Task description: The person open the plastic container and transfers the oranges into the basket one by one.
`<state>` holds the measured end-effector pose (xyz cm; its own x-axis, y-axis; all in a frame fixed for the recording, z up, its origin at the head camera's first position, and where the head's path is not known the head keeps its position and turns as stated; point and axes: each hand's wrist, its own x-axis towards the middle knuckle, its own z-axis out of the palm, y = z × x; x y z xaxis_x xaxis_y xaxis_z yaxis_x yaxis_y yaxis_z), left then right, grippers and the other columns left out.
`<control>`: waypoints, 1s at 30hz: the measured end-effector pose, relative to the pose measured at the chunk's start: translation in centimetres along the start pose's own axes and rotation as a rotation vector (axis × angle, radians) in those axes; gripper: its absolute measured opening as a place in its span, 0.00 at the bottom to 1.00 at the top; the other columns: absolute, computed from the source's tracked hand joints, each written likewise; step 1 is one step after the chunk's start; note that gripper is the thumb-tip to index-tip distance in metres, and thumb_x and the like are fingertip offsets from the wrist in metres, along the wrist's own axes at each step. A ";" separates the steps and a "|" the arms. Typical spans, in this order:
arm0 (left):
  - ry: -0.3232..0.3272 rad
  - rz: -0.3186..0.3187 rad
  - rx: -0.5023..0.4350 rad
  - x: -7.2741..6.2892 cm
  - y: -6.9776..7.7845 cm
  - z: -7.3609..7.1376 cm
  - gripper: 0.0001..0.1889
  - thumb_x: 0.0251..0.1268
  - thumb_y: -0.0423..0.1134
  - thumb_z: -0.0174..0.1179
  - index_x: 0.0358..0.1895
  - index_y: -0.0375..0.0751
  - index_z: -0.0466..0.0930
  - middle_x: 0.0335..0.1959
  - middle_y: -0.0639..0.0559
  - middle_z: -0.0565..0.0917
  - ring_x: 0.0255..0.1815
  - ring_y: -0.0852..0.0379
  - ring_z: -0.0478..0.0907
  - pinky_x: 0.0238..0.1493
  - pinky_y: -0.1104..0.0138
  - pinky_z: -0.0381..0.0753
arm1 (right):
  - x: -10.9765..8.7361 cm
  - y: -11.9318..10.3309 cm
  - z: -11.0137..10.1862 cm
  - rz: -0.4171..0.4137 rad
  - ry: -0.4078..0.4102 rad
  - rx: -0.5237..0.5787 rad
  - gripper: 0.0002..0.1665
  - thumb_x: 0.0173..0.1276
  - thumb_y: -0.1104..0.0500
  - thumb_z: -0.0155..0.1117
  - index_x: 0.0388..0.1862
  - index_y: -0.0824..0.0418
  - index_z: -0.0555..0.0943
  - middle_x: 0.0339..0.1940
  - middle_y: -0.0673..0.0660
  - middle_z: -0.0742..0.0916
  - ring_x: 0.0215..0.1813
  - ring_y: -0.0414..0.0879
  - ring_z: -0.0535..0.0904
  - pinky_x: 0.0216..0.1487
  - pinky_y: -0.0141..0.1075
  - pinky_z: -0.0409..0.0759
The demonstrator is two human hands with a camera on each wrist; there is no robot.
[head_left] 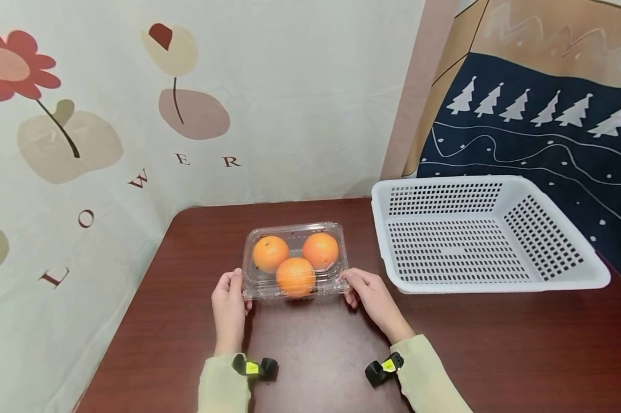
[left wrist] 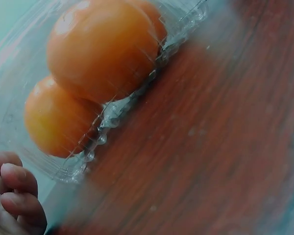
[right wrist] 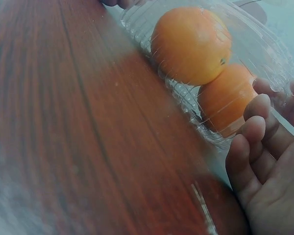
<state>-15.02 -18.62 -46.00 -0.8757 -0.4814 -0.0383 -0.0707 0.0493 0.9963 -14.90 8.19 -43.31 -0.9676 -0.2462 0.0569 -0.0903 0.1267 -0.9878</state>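
A clear plastic clamshell box point(head_left: 261, 281) holds three oranges, two at the back and one orange point(head_left: 295, 277) in front. Its lid appears to be down over them. My left hand point(head_left: 230, 310) grips the box's near left corner, thumb on top. At the near right corner my right hand point(head_left: 375, 298) pinches the rim between thumb and fingers. In the left wrist view, curled fingers point(left wrist: 19, 183) show beside the box's end. The right wrist view has the other hand's fingers point(right wrist: 255, 127) bent at the box's edge. Whether the box touches the table cannot be told.
A white perforated plastic basket point(head_left: 488, 288) stands on the right of the dark red-brown table point(head_left: 310, 355), a short way from the box. Behind the table hang a light cloth with flower prints point(head_left: 300, 103) and a navy cloth with tree prints point(head_left: 538, 143).
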 end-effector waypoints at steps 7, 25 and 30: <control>0.041 0.014 0.047 -0.2 0.2 0.0 0.22 0.60 0.58 0.50 0.26 0.39 0.71 0.12 0.52 0.66 0.08 0.58 0.63 0.09 0.68 0.66 | 0.1 0.2 0.1 0.005 0.014 -0.005 0.16 0.72 0.62 0.41 0.35 0.66 0.78 0.16 0.63 0.76 0.19 0.49 0.71 0.22 0.40 0.75; 0.018 0.083 0.138 -0.6 0.3 -0.6 0.20 0.63 0.52 0.50 0.23 0.39 0.68 0.10 0.52 0.64 0.09 0.59 0.61 0.11 0.69 0.63 | 0.1 0.4 0.0 -0.024 0.017 0.031 0.15 0.71 0.61 0.44 0.33 0.68 0.77 0.15 0.62 0.76 0.18 0.49 0.71 0.21 0.37 0.75; -0.329 0.059 -0.029 -0.5 0.4 -2.3 0.07 0.66 0.37 0.47 0.32 0.38 0.62 0.15 0.47 0.64 0.12 0.55 0.62 0.12 0.68 0.63 | 0.1 0.3 0.0 -0.004 0.030 0.028 0.16 0.71 0.60 0.43 0.32 0.68 0.76 0.15 0.62 0.76 0.18 0.49 0.71 0.21 0.38 0.75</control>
<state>-13.57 -20.35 -45.45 -0.9854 -0.1700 0.0008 -0.0064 0.0417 0.9991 -15.01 8.24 -43.62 -0.9738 -0.2179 0.0650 -0.0882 0.0985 -0.9912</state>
